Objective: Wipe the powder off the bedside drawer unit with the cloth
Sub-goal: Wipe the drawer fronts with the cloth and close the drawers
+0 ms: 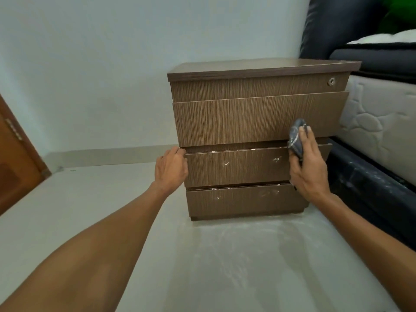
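A: Head cam, only view. Brown wood-grain laminate bedside drawer unit [258, 122], four fronts. Right hand [309, 167] presses a bunched dark-grey cloth [296, 138] vs the unit's right side, where 2nd and 3rd fronts meet; fingers flat over the cloth.

B: And the left hand [172, 168]?

A: At the unit's left edge, fingers curled round the 3rd front's top corner, bracing it. White powder specks [225, 163] on the 3rd and 4th fronts, more along their top lips.

B: Risks?

A: Imo a hard push slides that drawer shut on the left fingertips. Powder in the gaps prob gets shoved inside, not off. Pale dusty floor [236, 255] below the unit: more fallout likely lands there.
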### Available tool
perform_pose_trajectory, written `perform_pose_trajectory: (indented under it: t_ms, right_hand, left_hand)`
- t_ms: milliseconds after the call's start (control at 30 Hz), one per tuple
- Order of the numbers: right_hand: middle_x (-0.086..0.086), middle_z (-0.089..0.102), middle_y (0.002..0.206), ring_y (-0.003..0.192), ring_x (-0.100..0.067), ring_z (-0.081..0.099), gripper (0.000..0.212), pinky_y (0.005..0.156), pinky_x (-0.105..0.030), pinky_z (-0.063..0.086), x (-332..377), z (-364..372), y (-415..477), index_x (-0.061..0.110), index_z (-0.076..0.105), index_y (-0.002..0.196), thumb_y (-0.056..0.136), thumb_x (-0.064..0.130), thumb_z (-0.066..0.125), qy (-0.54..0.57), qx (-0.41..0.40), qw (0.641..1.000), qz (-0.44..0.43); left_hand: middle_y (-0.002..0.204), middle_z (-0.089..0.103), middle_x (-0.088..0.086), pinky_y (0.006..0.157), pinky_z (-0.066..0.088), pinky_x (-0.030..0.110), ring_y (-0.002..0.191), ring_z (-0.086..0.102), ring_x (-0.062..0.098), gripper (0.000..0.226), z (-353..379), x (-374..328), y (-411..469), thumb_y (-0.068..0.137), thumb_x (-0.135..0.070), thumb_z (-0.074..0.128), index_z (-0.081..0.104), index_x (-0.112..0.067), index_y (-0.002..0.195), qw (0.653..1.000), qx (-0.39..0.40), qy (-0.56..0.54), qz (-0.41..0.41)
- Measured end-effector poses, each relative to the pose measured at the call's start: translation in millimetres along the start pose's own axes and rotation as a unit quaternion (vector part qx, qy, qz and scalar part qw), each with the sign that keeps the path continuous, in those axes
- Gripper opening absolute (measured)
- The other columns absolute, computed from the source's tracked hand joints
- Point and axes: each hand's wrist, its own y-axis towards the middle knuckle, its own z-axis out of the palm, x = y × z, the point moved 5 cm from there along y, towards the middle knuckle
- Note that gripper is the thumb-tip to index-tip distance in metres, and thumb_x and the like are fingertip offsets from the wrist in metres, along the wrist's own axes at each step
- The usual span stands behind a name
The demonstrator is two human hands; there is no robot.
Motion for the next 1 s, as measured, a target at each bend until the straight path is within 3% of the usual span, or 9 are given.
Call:
perform_pose_trajectory:
  t_ms: [333, 533, 633, 800, 1000]
  right_hand:
    - [-0.005, 0.014, 0.164, 0.147, -0.024, 0.024, 0.072, 0.113, -0.051, 0.036, 73.7, 33.8, -10.3, 0.016, 0.019, 0.157, 0.095, 0.012, 0.056, 0.003, 0.04, 0.99, -0.132]
    - [-0.015, 0.022, 0.161, 0.143, -0.035, 0.032, 0.074, 0.113, -0.056, 0.033, 137.8, 90.1, -15.7, 0.012, 0.026, 0.154, 0.091, 0.021, 0.065, -0.076, 0.082, 0.959, -0.261]
    - [-0.015, 0.028, 0.159, 0.14, -0.037, 0.036, 0.068, 0.112, -0.054, 0.035, 154.5, 125.7, -23.5, 0.013, 0.028, 0.153, 0.093, 0.023, 0.06, -0.124, 0.116, 0.938, -0.301]
    - [-0.016, 0.05, 0.14, 0.129, -0.035, 0.045, 0.061, 0.105, -0.054, 0.037, 138.5, 157.2, -35.5, 0.013, 0.043, 0.145, 0.09, 0.033, 0.06, -0.216, 0.145, 0.914, -0.313]
    - [-0.013, 0.049, 0.136, 0.124, -0.033, 0.046, 0.064, 0.103, -0.054, 0.033, 88.4, 133.3, -24.9, 0.02, 0.04, 0.143, 0.092, 0.057, 0.048, -0.275, 0.111, 0.913, -0.279]
  left_hand:
    - [0.105, 0.063, 0.005, 0.083, 0.045, 0.038, 0.095, 0.057, 0.023, 0.026, -13.7, -0.2, -17.4, 0.093, -0.008, 0.046, 0.064, -0.01, 0.111, 0.999, -0.028, -0.026, 0.001]
    - [0.108, 0.063, 0.008, 0.082, 0.048, 0.039, 0.098, 0.058, 0.027, 0.034, -16.8, -0.7, -17.5, 0.088, 0.0, 0.043, 0.064, -0.007, 0.114, 0.999, -0.013, -0.042, -0.014]
    - [0.101, 0.061, 0.011, 0.077, 0.051, 0.043, 0.091, 0.059, 0.03, 0.023, -15.1, 2.1, -15.3, 0.087, -0.004, 0.047, 0.063, -0.005, 0.104, 0.998, -0.012, -0.061, -0.028]
    - [0.093, 0.061, 0.014, 0.076, 0.052, 0.046, 0.085, 0.058, 0.03, 0.011, -11.6, 2.7, -11.6, 0.086, -0.004, 0.053, 0.061, -0.003, 0.094, 0.998, -0.021, -0.065, -0.016]
    - [0.091, 0.063, 0.012, 0.073, 0.051, 0.044, 0.084, 0.057, 0.028, 0.02, -12.4, -3.0, -12.1, 0.084, 0.001, 0.051, 0.065, -0.005, 0.097, 0.998, -0.051, -0.009, 0.026]
